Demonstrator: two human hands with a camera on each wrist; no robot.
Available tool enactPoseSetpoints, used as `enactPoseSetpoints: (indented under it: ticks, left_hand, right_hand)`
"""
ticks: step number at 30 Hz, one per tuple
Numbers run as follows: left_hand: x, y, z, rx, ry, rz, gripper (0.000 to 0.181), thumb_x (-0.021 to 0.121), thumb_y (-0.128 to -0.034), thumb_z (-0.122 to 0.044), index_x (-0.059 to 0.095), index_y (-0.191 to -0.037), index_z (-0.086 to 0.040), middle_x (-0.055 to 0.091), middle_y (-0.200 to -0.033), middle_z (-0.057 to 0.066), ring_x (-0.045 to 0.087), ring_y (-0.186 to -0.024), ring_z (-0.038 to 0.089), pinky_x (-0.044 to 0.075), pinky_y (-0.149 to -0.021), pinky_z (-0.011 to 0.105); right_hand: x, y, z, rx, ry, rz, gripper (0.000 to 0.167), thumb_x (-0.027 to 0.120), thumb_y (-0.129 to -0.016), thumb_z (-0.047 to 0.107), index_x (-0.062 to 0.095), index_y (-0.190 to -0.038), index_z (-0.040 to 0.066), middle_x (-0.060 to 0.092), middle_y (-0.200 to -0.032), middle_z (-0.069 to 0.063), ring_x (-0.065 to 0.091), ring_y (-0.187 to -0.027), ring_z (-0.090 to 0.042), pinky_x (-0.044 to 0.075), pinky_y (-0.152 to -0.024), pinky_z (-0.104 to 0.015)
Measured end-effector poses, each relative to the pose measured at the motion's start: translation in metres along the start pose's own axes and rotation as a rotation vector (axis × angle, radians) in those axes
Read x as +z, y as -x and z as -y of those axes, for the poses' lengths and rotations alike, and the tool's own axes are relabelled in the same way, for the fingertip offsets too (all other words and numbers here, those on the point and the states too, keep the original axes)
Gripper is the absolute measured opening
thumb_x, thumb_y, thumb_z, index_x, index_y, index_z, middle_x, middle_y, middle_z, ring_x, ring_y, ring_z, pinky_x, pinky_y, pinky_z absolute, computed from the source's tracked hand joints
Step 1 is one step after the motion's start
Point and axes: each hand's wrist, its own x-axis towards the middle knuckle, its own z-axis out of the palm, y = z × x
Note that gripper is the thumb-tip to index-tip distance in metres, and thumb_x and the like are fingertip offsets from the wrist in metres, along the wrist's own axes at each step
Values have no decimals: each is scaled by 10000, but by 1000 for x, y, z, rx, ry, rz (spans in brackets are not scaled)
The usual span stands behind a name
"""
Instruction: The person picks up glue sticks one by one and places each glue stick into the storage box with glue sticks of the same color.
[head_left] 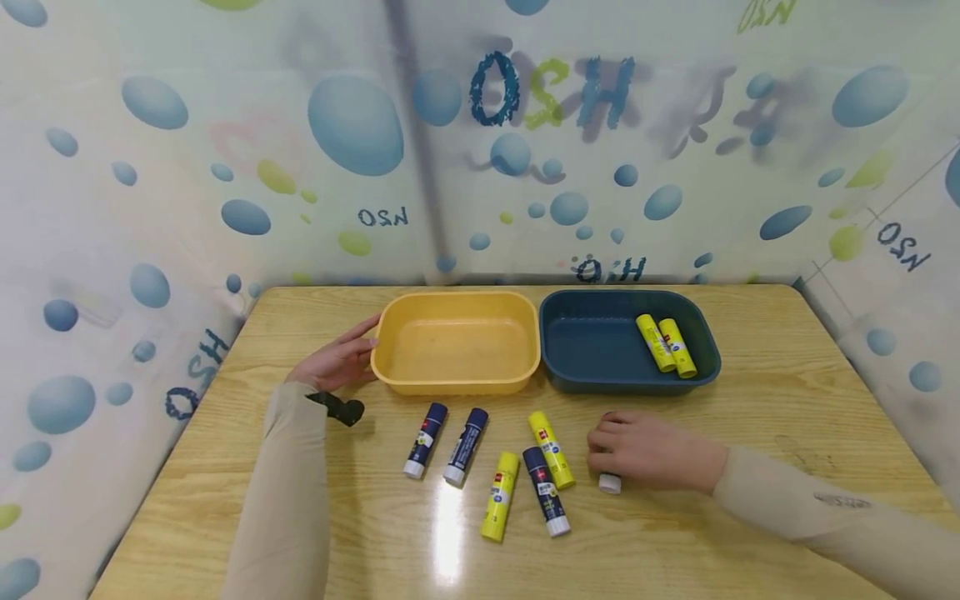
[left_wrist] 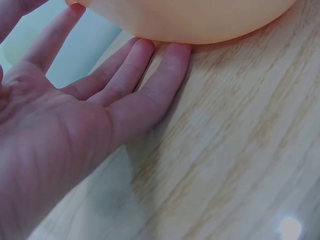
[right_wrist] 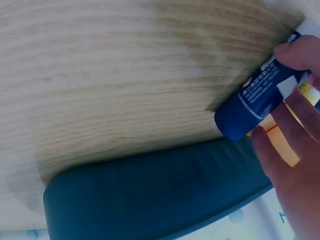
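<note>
A dark blue glue stick w/ a white end is pinched betw. thumb & fingers of the R hand, near side of the navy tray; whether it's clear of the table can't be told. The L hand is left unclenched, fingers extended, tips touching the outer wall of the yellow tray. The stick is judged light, stiff, not esp. fragile; its smooth round barrel may roll or slip if pinched off-centre. Best held mid-barrel, thumb opposed to fingers, w/ light pressure; the ends are best avoided, as a cap could prob. be pulled loose.
</note>
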Motion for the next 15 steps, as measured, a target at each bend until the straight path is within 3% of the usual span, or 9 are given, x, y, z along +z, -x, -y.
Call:
enactPoseSetpoints:
  ticks: [5, 10, 15]
  left_hand:
    - [0, 0, 0, 4, -8, -6, 587, 395, -1060, -162, 121, -1569, -265, 414, -1408, 39, 507, -1156, 148, 441, -929, 408]
    - [1, 1, 0, 3, -3, -2, 587, 393, -1061, -166, 118, -1568, -270, 347, -1468, 66, 496, -1164, 149, 423, -949, 416]
    - [0, 1, 0, 4, 20, 2, 596, 403, -1057, -157, 116, -1569, -258, 416, -1395, 26, 502, -1148, 154, 434, -937, 409]
  right_hand:
    - [3, -6, -4, 12, -30, -6, 190, 716, -852, 135, 623, -981, 238, 549, -944, 41, 530, -844, -125, 477, -768, -333]
    - [3, -11, -7, 20, -25, 11, 175, 725, -854, 164, 630, -980, 240, 566, -941, 41, 529, -825, -123, 468, -709, -313]
    - [0, -14, -8, 25, -60, 32, 197, 734, -851, 166, 639, -1010, 232, 583, -957, 36, 543, -833, -127, 475, -701, -302]
